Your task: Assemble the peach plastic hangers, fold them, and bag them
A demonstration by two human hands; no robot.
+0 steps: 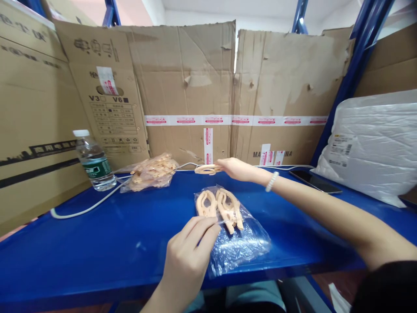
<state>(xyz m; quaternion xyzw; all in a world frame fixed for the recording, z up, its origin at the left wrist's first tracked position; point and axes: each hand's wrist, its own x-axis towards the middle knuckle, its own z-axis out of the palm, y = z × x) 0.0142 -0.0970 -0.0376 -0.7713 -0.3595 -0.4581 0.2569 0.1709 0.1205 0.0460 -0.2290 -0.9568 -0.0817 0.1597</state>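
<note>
My right hand is closed around one end of a looped, peach-coloured plastic clip, held up toward the back of the table. My left hand pinches the edge of a clear plastic bag near the front. Two similar peach clips, a left one and a right one, lie side by side in the upper part of that bag. My left fingers cover the lower end of the left clip. The lower part of the bag is crinkled and lies flat.
A clear bag of several peach pieces lies at back left, beside a water bottle. A white cable runs along the back of the blue table. Cardboard walls the rear. A phone and white wrapped package are right.
</note>
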